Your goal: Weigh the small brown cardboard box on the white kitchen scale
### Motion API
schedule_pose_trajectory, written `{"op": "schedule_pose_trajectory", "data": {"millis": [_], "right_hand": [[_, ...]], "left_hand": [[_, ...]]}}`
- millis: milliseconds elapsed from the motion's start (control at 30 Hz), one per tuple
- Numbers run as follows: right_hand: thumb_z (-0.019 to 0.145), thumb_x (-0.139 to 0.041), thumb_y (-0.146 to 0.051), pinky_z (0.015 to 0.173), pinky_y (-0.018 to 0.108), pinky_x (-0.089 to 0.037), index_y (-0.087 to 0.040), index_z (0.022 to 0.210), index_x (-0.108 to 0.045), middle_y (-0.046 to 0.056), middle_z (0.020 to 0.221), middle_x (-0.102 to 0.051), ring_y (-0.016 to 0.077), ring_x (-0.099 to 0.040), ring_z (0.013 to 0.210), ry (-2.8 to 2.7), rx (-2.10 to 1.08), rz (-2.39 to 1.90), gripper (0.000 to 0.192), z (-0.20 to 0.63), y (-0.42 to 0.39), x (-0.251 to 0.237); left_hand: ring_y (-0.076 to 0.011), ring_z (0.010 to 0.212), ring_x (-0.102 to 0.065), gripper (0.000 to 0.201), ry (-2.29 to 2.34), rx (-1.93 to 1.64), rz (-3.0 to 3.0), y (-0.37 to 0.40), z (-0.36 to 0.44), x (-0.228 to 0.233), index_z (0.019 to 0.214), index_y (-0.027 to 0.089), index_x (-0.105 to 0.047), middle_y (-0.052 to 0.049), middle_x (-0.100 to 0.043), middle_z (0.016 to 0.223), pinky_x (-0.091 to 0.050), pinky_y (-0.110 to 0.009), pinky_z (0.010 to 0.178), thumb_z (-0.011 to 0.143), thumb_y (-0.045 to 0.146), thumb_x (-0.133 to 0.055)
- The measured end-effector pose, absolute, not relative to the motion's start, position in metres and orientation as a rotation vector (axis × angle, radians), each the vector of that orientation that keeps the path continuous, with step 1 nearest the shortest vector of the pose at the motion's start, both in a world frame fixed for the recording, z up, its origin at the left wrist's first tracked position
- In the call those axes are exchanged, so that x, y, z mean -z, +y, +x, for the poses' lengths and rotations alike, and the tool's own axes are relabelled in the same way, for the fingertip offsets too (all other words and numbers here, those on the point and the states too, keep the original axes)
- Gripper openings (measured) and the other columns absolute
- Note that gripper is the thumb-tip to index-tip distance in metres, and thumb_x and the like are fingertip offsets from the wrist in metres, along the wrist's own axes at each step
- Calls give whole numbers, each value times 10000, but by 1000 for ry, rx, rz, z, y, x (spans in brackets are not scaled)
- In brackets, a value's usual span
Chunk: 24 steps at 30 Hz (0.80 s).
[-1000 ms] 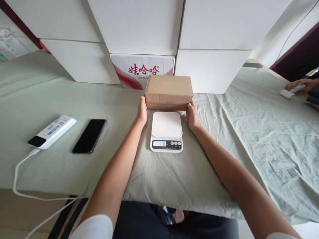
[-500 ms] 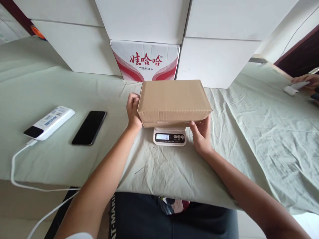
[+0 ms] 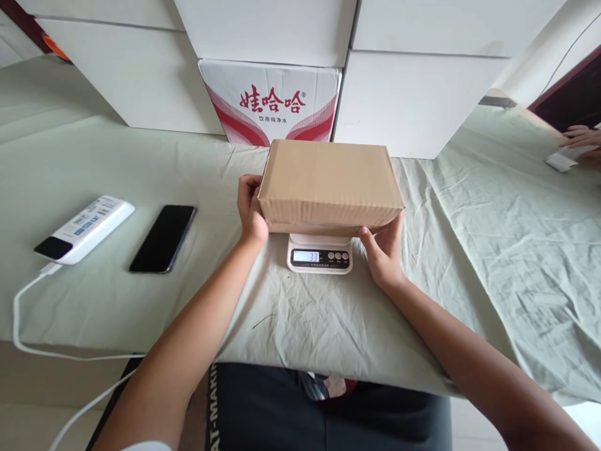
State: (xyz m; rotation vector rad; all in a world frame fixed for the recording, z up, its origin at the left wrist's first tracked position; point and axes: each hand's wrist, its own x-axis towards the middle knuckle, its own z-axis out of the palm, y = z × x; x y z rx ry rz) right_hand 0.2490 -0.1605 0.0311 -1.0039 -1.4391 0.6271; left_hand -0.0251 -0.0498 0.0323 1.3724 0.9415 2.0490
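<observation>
A closed brown cardboard box [image 3: 328, 175] is at or just above the top of a white digital scale [image 3: 320, 255], covering most of its plate. The scale's lit display appears to read 33. My left hand [image 3: 252, 210] grips the box's left end, fingers curled behind it. At the box's right front corner, my right hand [image 3: 385, 254] holds on with the thumb against the front lower edge and its fingers partly hidden beneath and behind. Whether the box's full weight rests on the scale I cannot tell.
Left on the green cloth [image 3: 94, 313] lie a black phone [image 3: 163, 239] and a white power bank [image 3: 85, 229] with a white cable. Behind the box stand white panels [image 3: 394, 103] and a red-and-white carton [image 3: 272, 103]. Another person's hand [image 3: 582, 136] holds a white object at far right.
The scale's display has gone from 0 to about 33. Both hands keep hold of the box, which has hardly shifted against the scale. The view has tilted slightly.
</observation>
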Motion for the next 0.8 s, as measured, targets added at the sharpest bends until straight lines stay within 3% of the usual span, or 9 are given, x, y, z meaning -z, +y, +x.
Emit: {"op": "schedule_pose_trajectory", "data": {"millis": [100,267,433,533,600,667,800], "right_hand": [[989,-764,-575,1278,664,-507,-477,1557,-495,65,1609,-539,344,-502,1535,-1386,-557,-1047,636,247,-161,-34],[956,-776,-611,1246,664,-515,-467,1525,-524,62,1557,-553,341,-528,1499,-1371,-578,-1065,639,245,-163,-34],[977,-625,-582,1228,623,-508,-392,1535,-511,76,1548,-558,308,-582,1427,-1194,-433,-1067,601,267,-151,-41],[896,-665,-385,1098,532,-569,-326,1355,-591,65,1265,-611,249,-648,1147,-1027,-274,-1194,469,296,-133,-46],[868,-678,-358,952,465,-588,-303,1148,-609,21,1010,-544,221,-605,931,-960,-220,-1246,294,315,-121,-46],[866,-660,-328,806,412,-549,-297,1040,-587,-3,927,-489,189,-515,772,-909,-216,-1288,192,328,-112,-45],[845,-621,-285,640,343,-420,-285,979,-571,-33,844,-465,150,-438,647,-837,-302,-1354,143,335,-106,-42]], "left_hand": [[-182,865,-601,566,951,-2033,1359,-50,-25,-32,888,241,-580,-7,-580,890,-501,-324,807,893,793,-702],[-185,872,-581,558,1011,-2002,1297,-51,-25,-35,873,243,-544,-8,-530,884,-498,-329,817,886,777,-706],[-147,779,-496,494,1095,-2070,1122,-44,-33,-37,885,238,-520,9,-435,854,-437,-282,721,935,697,-693],[-123,704,-408,491,1110,-2097,1007,-36,-40,-37,880,238,-494,22,-382,834,-345,-253,637,936,682,-697],[-116,681,-369,519,1147,-2073,937,-32,-44,-38,875,242,-465,27,-357,828,-283,-248,609,926,700,-703],[-116,681,-362,541,1186,-2027,905,-31,-46,-39,875,247,-437,29,-343,828,-251,-253,603,921,714,-706],[-127,681,-359,550,1207,-1984,888,-32,-49,-42,871,257,-410,29,-340,824,-235,-271,595,911,715,-711]]}}
